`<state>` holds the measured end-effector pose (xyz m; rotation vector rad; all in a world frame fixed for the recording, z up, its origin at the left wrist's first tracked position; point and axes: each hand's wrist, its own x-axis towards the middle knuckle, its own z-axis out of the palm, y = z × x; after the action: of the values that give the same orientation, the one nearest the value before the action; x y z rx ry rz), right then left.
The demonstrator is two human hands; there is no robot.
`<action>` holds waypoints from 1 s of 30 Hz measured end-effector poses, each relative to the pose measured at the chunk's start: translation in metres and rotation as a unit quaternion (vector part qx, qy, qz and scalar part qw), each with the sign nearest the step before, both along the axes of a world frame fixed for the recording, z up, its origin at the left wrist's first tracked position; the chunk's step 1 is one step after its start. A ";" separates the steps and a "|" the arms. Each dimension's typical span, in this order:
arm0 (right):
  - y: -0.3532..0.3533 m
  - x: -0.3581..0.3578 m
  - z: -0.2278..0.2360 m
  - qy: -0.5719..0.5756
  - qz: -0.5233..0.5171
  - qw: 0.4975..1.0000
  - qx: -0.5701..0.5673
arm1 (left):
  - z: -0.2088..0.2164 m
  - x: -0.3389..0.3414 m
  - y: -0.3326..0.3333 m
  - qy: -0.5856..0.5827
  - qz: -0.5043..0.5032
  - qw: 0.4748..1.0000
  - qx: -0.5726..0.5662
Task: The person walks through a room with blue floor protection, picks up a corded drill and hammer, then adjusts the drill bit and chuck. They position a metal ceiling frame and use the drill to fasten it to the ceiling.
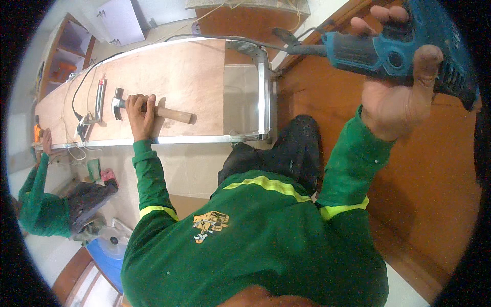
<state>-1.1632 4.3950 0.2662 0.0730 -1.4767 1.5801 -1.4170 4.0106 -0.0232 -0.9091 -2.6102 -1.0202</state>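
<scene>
My left hand [140, 115] is wrapped round the wooden handle of a claw hammer [176, 113], close to its steel head. The hammer lies across a long plywood-topped bench [174, 71] with metal edges. Raised at the upper right, my right hand [399, 102] grips a bulky blue-and-black corded power tool [394, 57]. Its thumb curls over the near side and fingers show on the far side. The tool's front end cannot be made out. To the left of the hammer lies what looks like a caulking gun [97, 105], with a dark cord beside it.
A co-worker in green [46, 212] is low at the far left, a hand on the bench end by an orange tool [37, 130]. A metal frame [263, 97] ends the bench. Brown wood panelling [327, 153] stands at right. Power cord [245, 41] runs along the back.
</scene>
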 end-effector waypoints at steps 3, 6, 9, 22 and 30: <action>0.018 -0.008 -0.003 -0.003 0.023 0.999 -0.034 | 0.003 0.004 -0.001 0.015 0.027 1.000 -0.003; 0.020 -0.021 0.002 -0.043 0.030 0.998 -0.017 | 0.006 0.010 0.002 0.029 0.040 0.999 -0.004; 0.028 -0.041 0.008 -0.079 0.008 0.996 0.037 | 0.011 0.015 0.011 0.016 0.092 0.996 -0.015; 0.124 -0.247 -0.065 -0.171 0.176 0.961 -0.128 | -0.020 0.051 0.035 -0.011 0.347 0.935 -0.070; 0.167 -0.353 -0.095 -0.209 0.333 0.903 -0.173 | -0.015 0.043 0.022 -0.073 0.413 0.906 -0.057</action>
<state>-1.5164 4.5618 0.1712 0.0333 -1.5490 2.5265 -1.3745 4.0330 -0.0379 0.3029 -2.7380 -0.7026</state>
